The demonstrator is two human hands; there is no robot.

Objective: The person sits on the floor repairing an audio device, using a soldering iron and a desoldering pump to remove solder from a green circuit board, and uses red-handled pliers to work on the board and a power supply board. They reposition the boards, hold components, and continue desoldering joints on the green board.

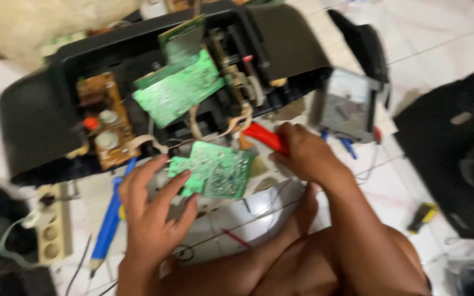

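**Hands at a loose circuit board beside an opened black casing**

The left hand point(152, 211) is resting on the white tiled floor point(445, 49) with its fingers point(174, 186) spread apart, the fingertips touching the left edge of a loose green circuit board point(215, 170). This board is lying flat, solder side up, just in front of the opened black casing point(34, 115) and between the two hands. The right hand point(303, 153) is closing around a red-handled tool point(264, 137), its fingers curled together over the handle; the tool's working end is pointing towards the casing, and motion blur is hiding its tip.

Inside the casing, a larger green circuit board point(185, 87) is sitting tilted at the centre, a brown circuit board point(102, 120) with round components is lying to its left, and pale ribbon cables point(215, 131) are trailing out towards the loose board. A grey metal box point(346, 107) is standing just right of the casing. A blue-handled soldering iron point(108, 225) is lying on the floor beside the left hand, with a cream power strip point(53, 225) further left. A small yellow and black object point(423, 216) is lying well apart to the right, near a dark fabric mass point(456, 153).
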